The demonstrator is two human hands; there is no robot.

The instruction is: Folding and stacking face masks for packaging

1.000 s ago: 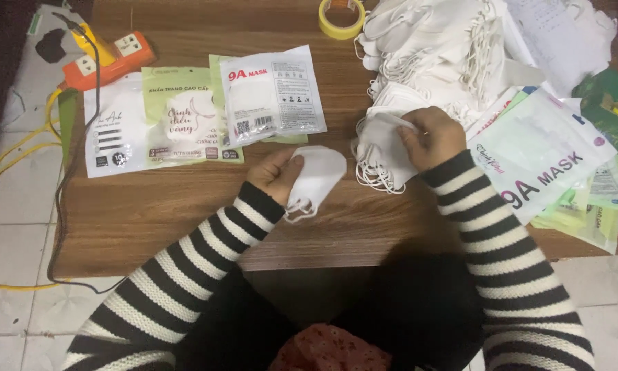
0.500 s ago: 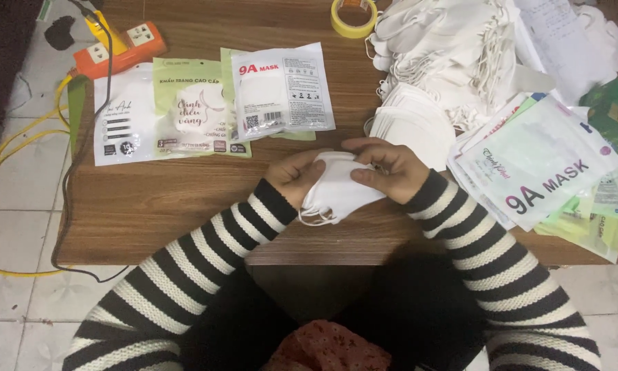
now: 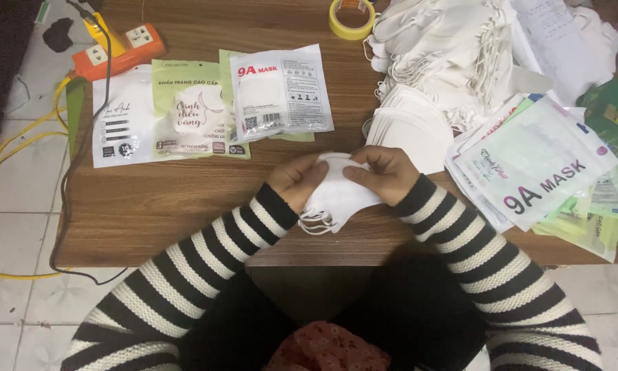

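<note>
Hands: left hand (image 3: 296, 180) and right hand (image 3: 384, 172) both pinched shut on white mask (image 3: 336, 196) above table (image 3: 185, 206) edge | Step: seemingly folding (loops dangling) | Next: likely needs empty pouch (image 3: 280, 91) nearby

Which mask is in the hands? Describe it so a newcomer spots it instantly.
On the wooden table, look at the near edge in the middle, left of the stacked white masks. The folded white mask is the only one pinched between the left hand and right hand, its ear loops dangling.
</note>
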